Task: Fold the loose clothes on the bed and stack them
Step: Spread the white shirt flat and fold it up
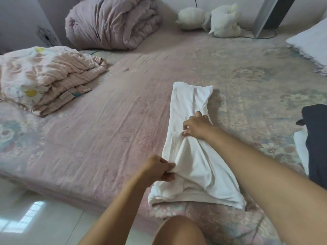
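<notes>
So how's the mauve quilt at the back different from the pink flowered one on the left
The mauve quilt is plain, one colour, rolled into a tall bulky bundle at the far edge of the bed. The pink flowered quilt is striped with daisy prints, folded into a lower, flatter, rumpled pile nearer the left side. Both lie on the bed, away from the white garment being folded, and neither hand touches them.

Big open stretch of bed (109,131) at frame centre & left of the white garment (191,156), free for hands to pass. Obstacles: pink floral quilt (44,76) mid-left, mauve duvet roll (113,22) top centre-left, white plush (212,20) top centre-right w/ cable (261,35) beside it, pillow (311,43) upper right, dark garment (316,142) at right edge. Clear lane btwn white garment & dark one.
</notes>
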Demonstrator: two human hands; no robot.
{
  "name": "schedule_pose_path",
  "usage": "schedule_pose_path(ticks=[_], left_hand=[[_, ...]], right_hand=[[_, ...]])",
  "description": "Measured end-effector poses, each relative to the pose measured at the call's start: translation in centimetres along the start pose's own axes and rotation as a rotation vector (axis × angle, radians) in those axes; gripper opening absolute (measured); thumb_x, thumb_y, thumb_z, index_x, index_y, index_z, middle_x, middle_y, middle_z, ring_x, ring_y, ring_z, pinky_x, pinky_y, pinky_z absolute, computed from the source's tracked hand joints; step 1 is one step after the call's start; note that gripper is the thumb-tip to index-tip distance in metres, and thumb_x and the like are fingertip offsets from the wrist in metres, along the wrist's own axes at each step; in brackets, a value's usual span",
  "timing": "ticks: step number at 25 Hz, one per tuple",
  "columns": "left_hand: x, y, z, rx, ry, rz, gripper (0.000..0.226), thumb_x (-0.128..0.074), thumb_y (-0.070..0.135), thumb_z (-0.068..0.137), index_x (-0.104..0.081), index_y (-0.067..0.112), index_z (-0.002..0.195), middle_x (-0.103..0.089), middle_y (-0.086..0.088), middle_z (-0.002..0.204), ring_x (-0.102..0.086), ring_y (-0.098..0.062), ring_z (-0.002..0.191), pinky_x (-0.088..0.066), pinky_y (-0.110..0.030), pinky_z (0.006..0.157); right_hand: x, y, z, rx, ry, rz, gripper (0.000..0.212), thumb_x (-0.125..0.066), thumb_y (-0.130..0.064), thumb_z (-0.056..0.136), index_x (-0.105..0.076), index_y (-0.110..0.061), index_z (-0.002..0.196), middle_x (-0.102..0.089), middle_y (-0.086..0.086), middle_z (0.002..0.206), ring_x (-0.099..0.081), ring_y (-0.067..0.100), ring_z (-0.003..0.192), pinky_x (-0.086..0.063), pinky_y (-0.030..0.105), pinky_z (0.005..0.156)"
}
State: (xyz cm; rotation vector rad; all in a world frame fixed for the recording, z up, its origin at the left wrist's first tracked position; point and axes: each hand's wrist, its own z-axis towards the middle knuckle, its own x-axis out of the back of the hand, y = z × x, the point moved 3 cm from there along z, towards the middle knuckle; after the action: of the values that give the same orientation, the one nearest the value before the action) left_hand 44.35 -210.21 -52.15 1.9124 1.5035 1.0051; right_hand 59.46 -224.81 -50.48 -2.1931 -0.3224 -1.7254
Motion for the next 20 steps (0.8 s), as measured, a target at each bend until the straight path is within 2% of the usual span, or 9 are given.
schedule_pose_path(ticks=[4,8,10,12,14,15,16,18,20], left_hand=[[-0.1,-1.0,0.9,0.073,0.123,0.447,0.023,-0.06,0.024,0.091,-0.059,0.004,0.079,-0.065,-0.006,0.063,-0.062,-0.016,0.048,-0.057,-0.029,0.064],[0.7,0.2,1.0,-0.004,0.28,0.765,0.03,-0.051,0.041,0.092,-0.052,0.016,0.109,-0.063,-0.003,0.108,-0.061,-0.023,0.099,-0.046,-0.037,0.087],[1.0,0.7,0.8,-0.078,0.29,0.818,0.034,-0.048,0.043,0.094,-0.047,0.018,0.116,-0.056,-0.001,0.119,-0.055,-0.023,0.109,-0.04,-0.036,0.086],[1.0,1.0,0.7,-0.355,0.28,0.955,0.044,-0.043,0.046,0.095,-0.042,0.019,0.13,-0.047,0.001,0.135,-0.044,-0.021,0.124,-0.036,-0.037,0.091],[0.1,0.4,0.5,-0.757,0.136,1.148,0.072,-0.025,0.059,0.092,-0.024,0.015,0.148,-0.028,-0.001,0.154,-0.024,-0.019,0.142,-0.023,-0.034,0.112],[-0.3,-0.1,0.4,-0.857,0.055,1.234,0.08,-0.013,0.065,0.089,-0.012,0.014,0.151,-0.016,-0.001,0.157,-0.014,-0.016,0.146,-0.011,-0.031,0.118],[-0.5,-0.8,0.5,-0.867,-0.003,1.332,0.085,0.0,0.068,0.085,-0.003,0.015,0.151,-0.007,0.0,0.158,-0.005,-0.013,0.146,-0.001,-0.029,0.119],[-0.5,-1.7,0.6,-0.807,-0.027,1.459,0.089,0.021,0.064,0.074,0.008,0.019,0.15,0.004,0.002,0.159,0.005,-0.011,0.146,0.011,-0.028,0.116],[-0.6,-1.7,0.7,-0.784,0.012,1.46,0.087,0.025,0.058,0.078,0.002,0.018,0.151,-0.006,-0.001,0.159,-0.005,-0.013,0.146,0.008,-0.031,0.118]], right_hand=[[-0.6,-1.8,0.2,0.083,0.033,-0.137,0.028,-0.062,-0.035,0.087,-0.06,-0.017,0.109,-0.051,0.004,0.115,-0.034,0.027,0.118,-0.032,0.039,0.093],[-1.8,-3.4,-4.4,0.227,0.529,-0.06,0.033,-0.084,-0.024,0.062,-0.068,-0.007,0.085,-0.063,0.012,0.088,-0.061,0.033,0.078,-0.053,0.04,0.059],[-4.6,-4.0,-9.2,0.276,0.544,-0.049,0.035,-0.064,-0.035,0.07,-0.072,-0.008,0.091,-0.068,0.014,0.098,-0.066,0.035,0.088,-0.058,0.045,0.067],[-7.4,-4.0,-13.4,0.279,0.465,-0.159,0.061,-0.04,-0.047,0.072,-0.07,-0.008,0.107,-0.067,0.014,0.113,-0.065,0.03,0.105,-0.054,0.046,0.08],[-9.4,-3.0,-15.6,0.284,0.394,-0.204,0.06,-0.032,-0.036,0.077,-0.06,-0.002,0.118,-0.067,0.015,0.115,-0.063,0.029,0.109,-0.053,0.045,0.083],[-10.0,-2.4,-15.9,0.293,0.38,-0.212,0.05,-0.03,-0.025,0.083,-0.052,0.0,0.121,-0.067,0.015,0.115,-0.063,0.028,0.109,-0.054,0.043,0.083],[-10.3,-1.9,-16.0,0.296,0.38,-0.209,0.041,-0.022,-0.013,0.09,-0.046,0.001,0.121,-0.067,0.015,0.114,-0.064,0.028,0.108,-0.054,0.041,0.083],[-9.7,-1.3,-16.2,0.287,0.339,-0.176,0.052,0.0,-0.004,0.096,-0.046,0.002,0.12,-0.068,0.015,0.112,-0.065,0.026,0.106,-0.055,0.038,0.083],[-9.4,-0.8,-17.0,0.295,0.311,-0.139,0.071,0.007,-0.006,0.095,-0.06,0.002,0.115,-0.069,0.015,0.11,-0.066,0.027,0.105,-0.054,0.038,0.086]])
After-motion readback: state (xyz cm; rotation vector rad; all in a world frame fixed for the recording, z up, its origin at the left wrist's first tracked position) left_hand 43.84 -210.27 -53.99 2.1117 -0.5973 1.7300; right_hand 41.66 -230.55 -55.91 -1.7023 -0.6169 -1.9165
